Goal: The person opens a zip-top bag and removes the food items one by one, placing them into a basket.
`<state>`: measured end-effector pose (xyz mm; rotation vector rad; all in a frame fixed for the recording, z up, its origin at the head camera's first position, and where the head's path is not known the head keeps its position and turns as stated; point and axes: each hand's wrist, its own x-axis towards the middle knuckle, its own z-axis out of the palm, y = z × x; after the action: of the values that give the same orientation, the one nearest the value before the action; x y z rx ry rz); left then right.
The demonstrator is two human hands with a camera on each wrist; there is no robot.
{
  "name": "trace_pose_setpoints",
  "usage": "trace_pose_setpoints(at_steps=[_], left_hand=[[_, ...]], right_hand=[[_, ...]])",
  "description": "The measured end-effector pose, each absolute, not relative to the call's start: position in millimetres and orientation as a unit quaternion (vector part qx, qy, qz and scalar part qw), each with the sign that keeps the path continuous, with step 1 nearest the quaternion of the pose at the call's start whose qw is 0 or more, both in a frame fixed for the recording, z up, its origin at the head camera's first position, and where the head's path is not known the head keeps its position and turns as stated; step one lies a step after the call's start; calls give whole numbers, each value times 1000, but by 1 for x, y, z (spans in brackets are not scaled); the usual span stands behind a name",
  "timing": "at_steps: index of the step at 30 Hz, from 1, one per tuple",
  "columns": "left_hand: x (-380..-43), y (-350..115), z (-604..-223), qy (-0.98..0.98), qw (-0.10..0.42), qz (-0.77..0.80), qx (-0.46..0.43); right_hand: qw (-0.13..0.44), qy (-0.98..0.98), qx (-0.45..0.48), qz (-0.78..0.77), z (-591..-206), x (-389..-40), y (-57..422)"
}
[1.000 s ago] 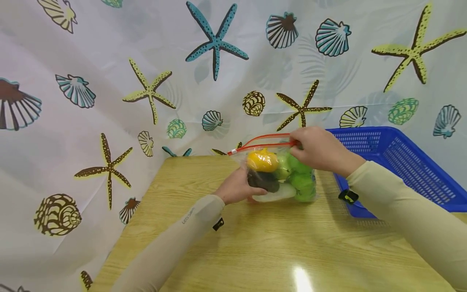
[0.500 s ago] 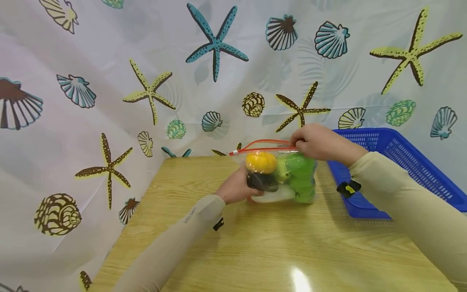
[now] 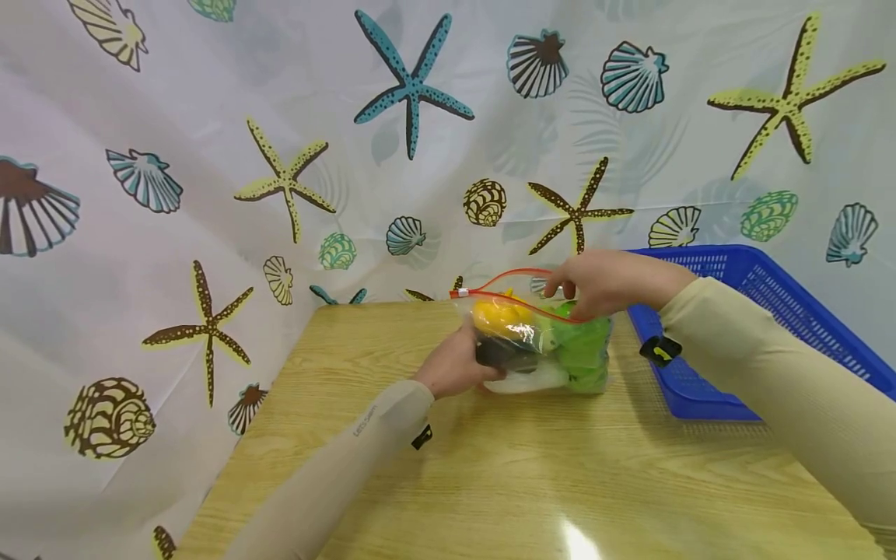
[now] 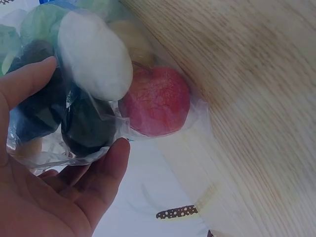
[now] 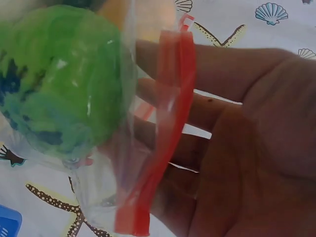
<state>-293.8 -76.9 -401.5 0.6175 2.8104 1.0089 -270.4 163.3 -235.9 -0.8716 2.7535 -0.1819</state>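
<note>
A clear zip bag (image 3: 546, 342) with a red zip edge and a white slider (image 3: 463, 292) stands upright on the wooden table. Inside show a yellow pumpkin-shaped piece (image 3: 500, 313), a dark piece (image 3: 507, 351), a white oblong piece (image 4: 94, 54), a round red piece (image 4: 155, 101) and a green lumpy piece (image 5: 64, 74). My left hand (image 3: 455, 365) grips the bag's left side, thumb in front and fingers behind. My right hand (image 3: 595, 281) is at the bag's upper right corner. Its spread fingers (image 5: 187, 148) pass behind the red zip edge (image 5: 173, 108).
To the right stands a blue perforated plastic basket (image 3: 707, 400), partly hidden behind the right forearm. The wooden table (image 3: 490, 482) runs in front of the bag. A curtain (image 3: 336, 70) printed with starfish and shells hangs behind and to the left.
My right hand has shifted a little left and its fingers have loosened at the corner. The front zip edge now slopes down to the right. My left hand keeps its hold.
</note>
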Motion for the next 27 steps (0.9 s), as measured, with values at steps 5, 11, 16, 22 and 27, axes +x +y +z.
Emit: trace_pose_setpoints(at_steps=[5,11,16,22,27], left_hand=[[-291,-75,-400,926,27,313,211],[-290,-74,-401,925,25,311,217],[-290,-72,-406,885,40,390,252],[-292,-68,-417,845,58,453,280],[-292,-65,-420,864,72,433,248]], right_hand=[[129,945,-298,-42,-238,-267,164],[129,942,-309,-18,-247,-267,164],[127,940,-318,0,-249,-267,165],[106,932,-346,11,-245,-266,173],[47,935,-349,-52,-232,-265,183]])
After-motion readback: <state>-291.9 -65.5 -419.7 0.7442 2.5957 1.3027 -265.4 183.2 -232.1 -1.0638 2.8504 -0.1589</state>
